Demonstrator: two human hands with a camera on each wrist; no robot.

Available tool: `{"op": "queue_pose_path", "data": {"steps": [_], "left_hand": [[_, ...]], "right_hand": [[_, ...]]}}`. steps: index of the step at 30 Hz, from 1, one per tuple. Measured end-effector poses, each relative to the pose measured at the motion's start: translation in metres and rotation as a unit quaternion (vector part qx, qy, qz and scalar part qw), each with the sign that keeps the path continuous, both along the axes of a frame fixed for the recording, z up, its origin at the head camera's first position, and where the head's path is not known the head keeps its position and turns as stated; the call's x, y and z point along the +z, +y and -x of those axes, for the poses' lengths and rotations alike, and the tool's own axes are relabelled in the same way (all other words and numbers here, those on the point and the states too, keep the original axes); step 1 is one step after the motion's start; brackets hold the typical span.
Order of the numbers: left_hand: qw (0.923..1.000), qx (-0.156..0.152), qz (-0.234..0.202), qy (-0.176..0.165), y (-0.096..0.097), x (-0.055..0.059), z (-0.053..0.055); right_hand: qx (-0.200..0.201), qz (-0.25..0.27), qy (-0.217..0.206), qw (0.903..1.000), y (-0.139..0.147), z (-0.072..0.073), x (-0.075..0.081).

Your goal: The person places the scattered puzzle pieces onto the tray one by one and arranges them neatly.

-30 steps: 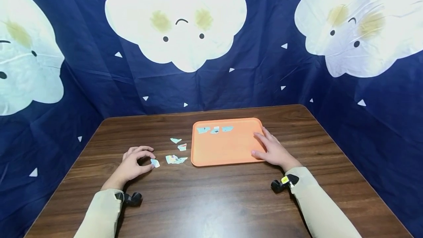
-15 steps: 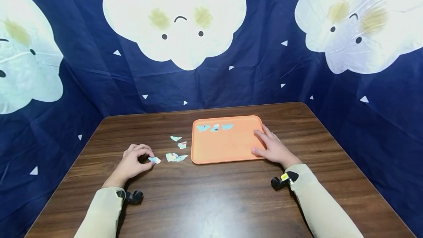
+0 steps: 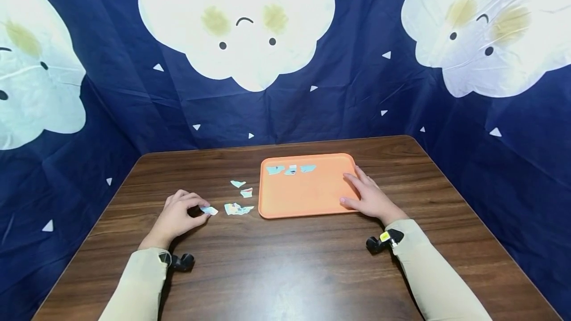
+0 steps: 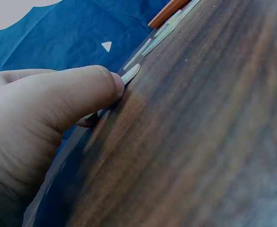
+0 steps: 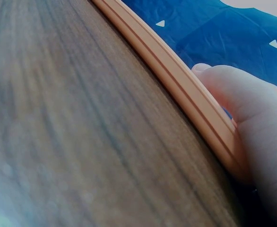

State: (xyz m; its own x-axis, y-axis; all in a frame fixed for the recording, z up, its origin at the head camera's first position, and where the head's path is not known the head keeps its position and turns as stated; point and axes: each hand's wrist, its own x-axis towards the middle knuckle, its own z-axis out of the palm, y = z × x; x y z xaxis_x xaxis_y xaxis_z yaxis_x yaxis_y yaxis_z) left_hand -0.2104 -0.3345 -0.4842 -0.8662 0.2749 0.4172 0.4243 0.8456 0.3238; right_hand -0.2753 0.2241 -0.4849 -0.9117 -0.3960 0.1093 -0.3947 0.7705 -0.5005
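Note:
At the left of the head view my left hand (image 3: 176,217) pinches a small torn piece of printed paper (image 3: 210,210) between thumb and fingers, low over the table. The left wrist view shows the thumb at this piece's edge (image 4: 132,74). More light-blue scraps lie to its right: a thin scrap (image 3: 238,184), a scrap with a red mark (image 3: 247,192) and a wider colourful scrap (image 3: 238,209). My right hand (image 3: 372,199) rests on the right edge of an orange tray (image 3: 308,192), fingers spread, its thumb reaching over the rim. Three pale blue pieces (image 3: 275,170) lie along the tray's far side.
The tray sits toward the back of a dark wooden table (image 3: 276,261). A blue curtain (image 3: 214,113) with white cloud shapes hangs behind and at both sides. Small black cameras (image 3: 183,262) are strapped to both wrists.
The paper piece in my left hand has turned and shifted slightly, its free end now pointing right. My right hand stays on the tray edge. The head view has tilted down a little.

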Motion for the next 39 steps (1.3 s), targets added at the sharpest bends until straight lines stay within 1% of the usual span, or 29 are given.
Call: {"op": "queue_pose_path", "data": {"steps": [4,11,17,24,31,35,39], "left_hand": [[1.0000,-0.001,-0.008,-0.001,0.002,0.002,0.000],[0.9996,0.017,-0.022,0.002,0.007,0.006,0.000],[0.9992,0.018,-0.035,0.002,0.017,0.011,0.007],[0.9988,0.020,-0.045,-0.001,0.042,0.018,0.020],[0.9987,0.024,-0.044,-0.009,0.072,0.029,0.034],[0.9988,0.019,-0.043,-0.010,0.087,0.036,0.042],[0.9986,0.016,-0.050,-0.012,0.102,0.041,0.049]], "right_hand": [[-0.002,0.000,0.000,1.0000,0.001,0.000,0.001],[0.001,-0.007,0.002,1.0000,-0.001,0.000,-0.001],[-0.003,-0.005,0.003,1.0000,-0.002,0.000,-0.001],[-0.003,-0.006,0.002,1.0000,0.000,0.001,-0.002],[0.002,-0.011,0.011,0.9999,0.000,0.001,-0.002],[-0.001,-0.022,0.009,0.9997,0.000,0.001,-0.003],[-0.014,-0.043,0.012,0.9989,-0.001,0.001,-0.003]]}}
